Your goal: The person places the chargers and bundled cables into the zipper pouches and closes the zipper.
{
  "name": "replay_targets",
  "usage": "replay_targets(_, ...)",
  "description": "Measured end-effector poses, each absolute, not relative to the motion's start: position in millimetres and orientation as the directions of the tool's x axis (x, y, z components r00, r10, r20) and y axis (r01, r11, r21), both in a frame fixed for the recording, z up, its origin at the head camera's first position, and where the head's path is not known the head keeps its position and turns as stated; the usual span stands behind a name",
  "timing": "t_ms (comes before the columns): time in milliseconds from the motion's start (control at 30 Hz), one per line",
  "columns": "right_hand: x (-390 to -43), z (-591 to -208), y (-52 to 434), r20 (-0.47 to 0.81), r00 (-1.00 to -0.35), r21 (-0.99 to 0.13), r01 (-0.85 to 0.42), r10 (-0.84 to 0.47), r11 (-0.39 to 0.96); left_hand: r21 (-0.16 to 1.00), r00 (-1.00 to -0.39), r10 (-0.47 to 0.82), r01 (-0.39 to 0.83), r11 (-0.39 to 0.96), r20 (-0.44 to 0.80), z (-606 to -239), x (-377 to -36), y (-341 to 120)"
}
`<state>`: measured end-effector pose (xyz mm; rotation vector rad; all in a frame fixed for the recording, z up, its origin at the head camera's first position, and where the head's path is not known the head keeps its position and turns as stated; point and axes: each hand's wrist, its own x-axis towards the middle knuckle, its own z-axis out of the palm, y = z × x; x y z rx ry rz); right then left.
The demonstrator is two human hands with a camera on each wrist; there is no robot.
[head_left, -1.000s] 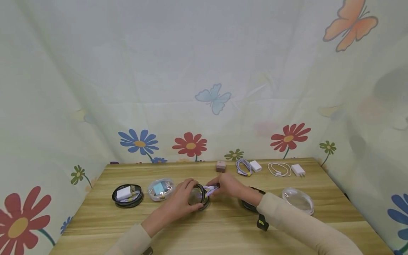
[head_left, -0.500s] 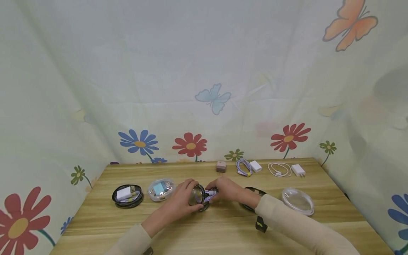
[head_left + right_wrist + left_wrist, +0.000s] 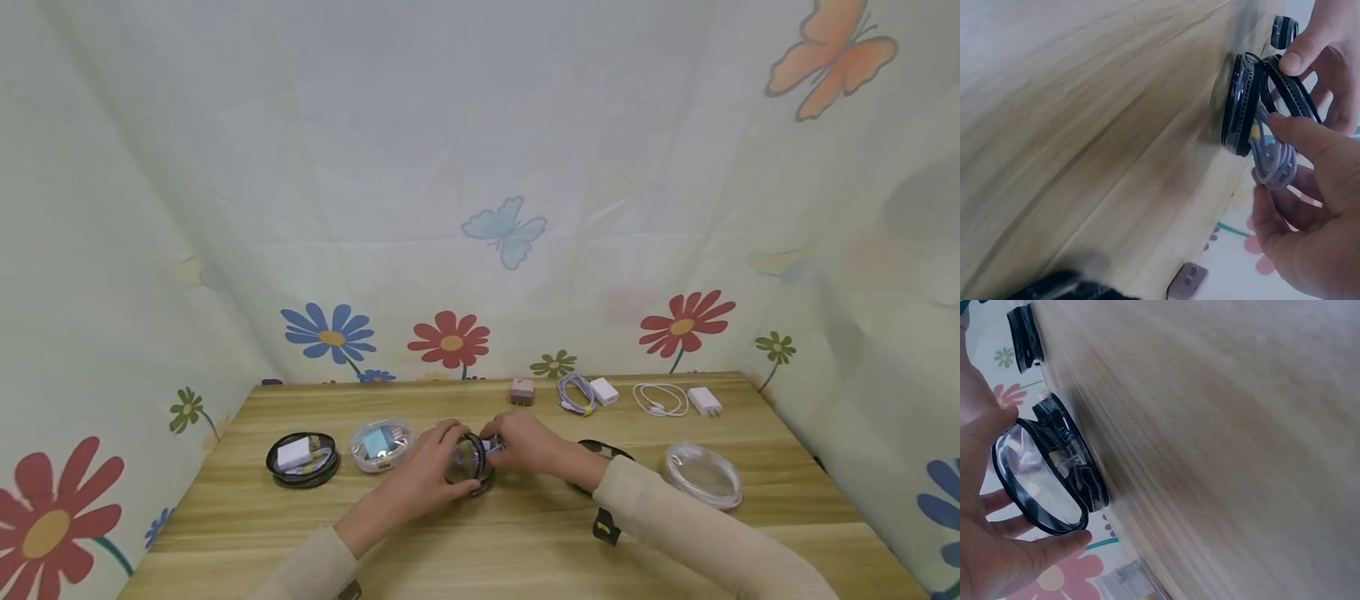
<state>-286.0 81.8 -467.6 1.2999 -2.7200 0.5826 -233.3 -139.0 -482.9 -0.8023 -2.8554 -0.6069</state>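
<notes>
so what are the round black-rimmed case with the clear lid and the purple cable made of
Round black-rimmed case: looks like hard plastic, a glossy black ribbed rim and a see-through lid that catches glare. Purple cable: seems sheathed in braided fabric, since its strands look matte and woven, though blur leaves that open. Wooden table: light wood grain, possibly laminate.

Both forearms sleeved, angled inward, meeting at centre. Left hand (image 3: 433,463) fingers curled, thumb and fingertips (image 3: 1054,540) spread apart in a grip. Right hand (image 3: 525,444) just beside it, fingers (image 3: 1310,140) bent, pinching. Hands close together, low over the surface (image 3: 525,542).
</notes>
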Motion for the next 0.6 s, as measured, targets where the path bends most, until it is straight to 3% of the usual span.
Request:
replay_targets(233, -286.0, -474.3, 69.2, 0.295, -0.612, -0.225, -0.791, -0.734, 0.569, 0.361, -0.848, 0.487, 0.53, 0.767, 0.211, -482.5, -233.6, -139.7)
replay_targets(467, -285.6, -472.8, 71.9, 0.223, -0.617, -0.405, -0.763, -0.755, 0.504, 0.409, -0.867, 0.454, 0.497, 0.765, 0.203, -480.2, -231.9, -142.0)
replay_targets(600, -285.6, -469.4, 73.3, 0.19, -0.597, -0.433, -0.763, -0.779, 0.48, 0.392, -0.869, 0.448, 0.494, 0.776, 0.21, -480.7, -231.9, -143.0)
